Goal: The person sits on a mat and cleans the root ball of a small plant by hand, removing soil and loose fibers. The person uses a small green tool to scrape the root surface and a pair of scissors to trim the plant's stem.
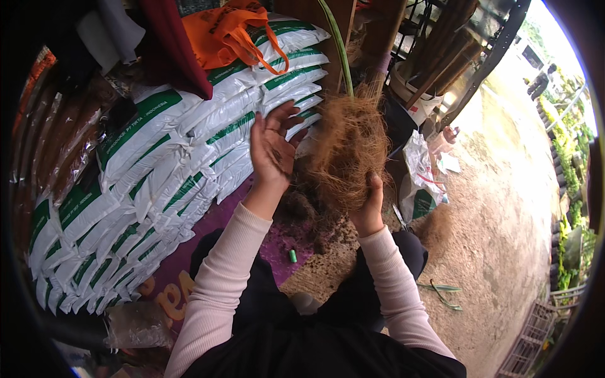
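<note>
Brown fibre: one clump (350, 157), shaggy, held above dark soil (302, 211); green leaf (340, 47) at its top, perhaps rooted in it, the join being blurred. Right hand (368, 211): gripping the clump's lower right, thumb in front, fingers hidden behind. Left hand (274, 148): fingers spread, palm up, dark specks on the skin, apart from the clump. Handling, as judged: a firm low grip suited the loose strands; the free palm was best kept near for support, with gentle pulls rather than hard tugs. Lettering: sacks (201, 126), white, stacked, pale print on green bands; orange bag (217, 41), dark print; purple mat (277, 246), large yellow letters, partly covered; white bag (416, 160), red and green markings
</note>
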{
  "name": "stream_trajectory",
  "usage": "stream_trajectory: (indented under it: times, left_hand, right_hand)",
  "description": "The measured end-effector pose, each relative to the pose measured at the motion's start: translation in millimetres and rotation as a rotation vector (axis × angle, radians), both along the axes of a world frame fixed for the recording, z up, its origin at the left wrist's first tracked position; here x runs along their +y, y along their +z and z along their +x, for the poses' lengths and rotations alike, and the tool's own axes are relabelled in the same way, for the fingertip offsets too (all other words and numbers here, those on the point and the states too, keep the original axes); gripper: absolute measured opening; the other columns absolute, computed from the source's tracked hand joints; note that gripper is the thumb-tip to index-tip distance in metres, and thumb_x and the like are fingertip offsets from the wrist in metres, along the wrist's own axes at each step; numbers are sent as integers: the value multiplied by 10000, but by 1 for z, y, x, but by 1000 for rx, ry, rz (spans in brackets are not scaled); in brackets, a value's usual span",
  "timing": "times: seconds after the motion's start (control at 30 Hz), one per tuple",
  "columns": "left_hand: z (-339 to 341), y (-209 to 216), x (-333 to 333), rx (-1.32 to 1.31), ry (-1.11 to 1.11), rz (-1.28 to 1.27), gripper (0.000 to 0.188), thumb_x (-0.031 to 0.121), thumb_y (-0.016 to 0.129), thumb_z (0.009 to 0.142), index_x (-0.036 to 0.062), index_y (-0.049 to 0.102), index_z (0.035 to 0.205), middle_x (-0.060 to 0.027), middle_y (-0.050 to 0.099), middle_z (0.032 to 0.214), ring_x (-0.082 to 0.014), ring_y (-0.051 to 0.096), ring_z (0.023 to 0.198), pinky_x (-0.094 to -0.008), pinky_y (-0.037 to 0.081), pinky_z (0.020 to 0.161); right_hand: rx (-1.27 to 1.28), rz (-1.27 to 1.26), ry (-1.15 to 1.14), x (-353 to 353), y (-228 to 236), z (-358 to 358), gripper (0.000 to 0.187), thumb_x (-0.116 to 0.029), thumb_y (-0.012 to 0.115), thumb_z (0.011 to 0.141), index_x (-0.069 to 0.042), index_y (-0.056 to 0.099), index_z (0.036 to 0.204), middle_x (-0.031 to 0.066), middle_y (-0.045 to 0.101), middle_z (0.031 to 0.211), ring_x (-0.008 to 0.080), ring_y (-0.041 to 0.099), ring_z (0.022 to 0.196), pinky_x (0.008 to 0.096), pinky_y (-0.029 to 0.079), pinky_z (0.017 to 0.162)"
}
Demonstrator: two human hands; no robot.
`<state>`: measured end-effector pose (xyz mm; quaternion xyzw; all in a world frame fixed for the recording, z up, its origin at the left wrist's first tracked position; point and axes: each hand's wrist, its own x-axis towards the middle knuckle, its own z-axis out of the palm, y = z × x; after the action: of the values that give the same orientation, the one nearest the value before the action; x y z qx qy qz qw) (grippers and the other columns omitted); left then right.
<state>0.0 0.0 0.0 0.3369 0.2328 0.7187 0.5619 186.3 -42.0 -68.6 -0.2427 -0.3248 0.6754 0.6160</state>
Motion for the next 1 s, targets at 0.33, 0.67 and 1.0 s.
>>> stream_trajectory:
  times: [0.33,0.67,1.0]
  left_hand:
    - [14,11,-23,1142,613,623,523,430,293,986,97,467,1350,-121,414,1404,-280,373,1292,-434,284,1065]
    - [13,39,-44,1490,705,943,313,253,499,886,254,638,1167,23,542,1327,-236,386,1329,-572,180,1121]
    - [-10,47,-40,1353,688,912,143,74,581,705,104,600,844,-18,619,854,-212,598,974,-497,312,1050]
  right_hand:
    - [337,60,242,-2,-6,6,751,-621,403,885,-122,322,1440,132,426,1413,331,466,1249,487,422,1021]
    - [113,-72,205,-15,11,0,822,-607,504,831,-95,299,1440,146,408,1411,313,461,1251,472,416,1032]
    - [57,-18,296,-13,5,3,775,-603,468,866,-91,330,1431,136,421,1413,305,464,1250,470,410,1036]
